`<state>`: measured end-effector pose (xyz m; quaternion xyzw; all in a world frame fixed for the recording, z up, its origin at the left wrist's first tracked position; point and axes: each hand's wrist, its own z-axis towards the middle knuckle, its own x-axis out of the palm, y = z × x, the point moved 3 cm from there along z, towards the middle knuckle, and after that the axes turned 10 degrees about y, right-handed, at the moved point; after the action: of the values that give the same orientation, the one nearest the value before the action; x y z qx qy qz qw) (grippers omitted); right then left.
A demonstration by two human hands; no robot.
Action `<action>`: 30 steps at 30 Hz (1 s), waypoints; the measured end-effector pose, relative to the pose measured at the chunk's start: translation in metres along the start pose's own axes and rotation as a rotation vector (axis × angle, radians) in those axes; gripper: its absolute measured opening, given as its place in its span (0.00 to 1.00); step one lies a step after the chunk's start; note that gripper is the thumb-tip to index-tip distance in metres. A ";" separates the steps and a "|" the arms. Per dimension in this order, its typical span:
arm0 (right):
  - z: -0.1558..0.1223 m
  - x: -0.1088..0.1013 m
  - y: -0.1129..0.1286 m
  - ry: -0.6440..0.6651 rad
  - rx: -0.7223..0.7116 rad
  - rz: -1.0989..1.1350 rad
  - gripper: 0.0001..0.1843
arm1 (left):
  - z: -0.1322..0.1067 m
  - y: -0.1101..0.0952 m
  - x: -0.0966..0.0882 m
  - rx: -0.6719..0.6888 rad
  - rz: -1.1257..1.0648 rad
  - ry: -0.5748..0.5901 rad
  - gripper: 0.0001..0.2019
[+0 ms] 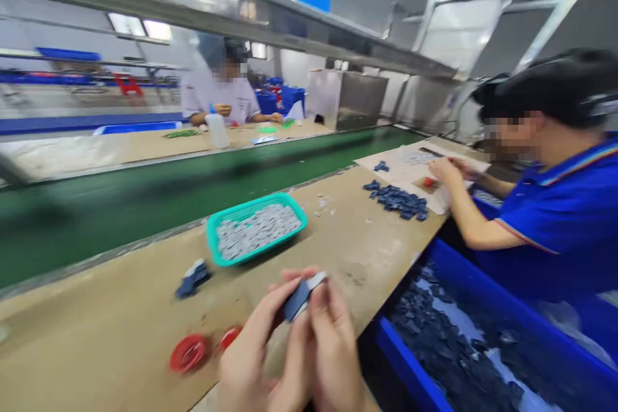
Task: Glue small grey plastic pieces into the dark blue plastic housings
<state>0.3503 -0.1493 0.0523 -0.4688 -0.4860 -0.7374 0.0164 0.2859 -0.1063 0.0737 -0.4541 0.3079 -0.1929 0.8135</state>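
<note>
My left hand (258,341) and my right hand (335,344) are together above the table's near edge, fingers pinched. Between them they grip a small dark blue flat piece (297,300) with a white part at its upper right end. The exact kind of piece cannot be made out. Left of my hands lies a small pile of similar blue and white pieces (193,278). A shallow red dish (188,353) sits nearer, and a second red round thing (230,337) is partly hidden behind my left hand. Beyond them stands a teal basket (211,241) of small whitish pieces.
A blue bin (400,354) of dark pieces stands below the table's right edge. More blue pieces (398,199) lie near a co-worker in a blue shirt (545,206). Past the green belt (241,170) sits another person (219,93). A metal shelf (290,19) crosses overhead.
</note>
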 end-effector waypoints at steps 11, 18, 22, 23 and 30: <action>-0.006 -0.006 -0.001 0.051 0.102 0.070 0.10 | -0.007 -0.011 -0.003 0.136 0.199 0.001 0.20; -0.007 0.002 -0.009 0.112 0.110 0.082 0.10 | -0.011 -0.007 -0.012 0.109 0.176 -0.039 0.18; -0.007 0.011 -0.016 0.190 0.090 0.028 0.12 | -0.017 -0.004 -0.023 0.086 0.198 -0.099 0.18; -0.007 0.013 -0.017 0.207 0.080 0.007 0.12 | -0.018 -0.003 -0.025 0.079 0.207 -0.121 0.18; -0.009 0.018 -0.017 0.306 -0.001 -0.165 0.14 | -0.021 0.006 -0.033 0.026 0.153 -0.160 0.16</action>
<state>0.3266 -0.1391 0.0523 -0.3097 -0.5144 -0.7991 0.0293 0.2475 -0.0962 0.0709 -0.4327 0.2730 -0.0974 0.8537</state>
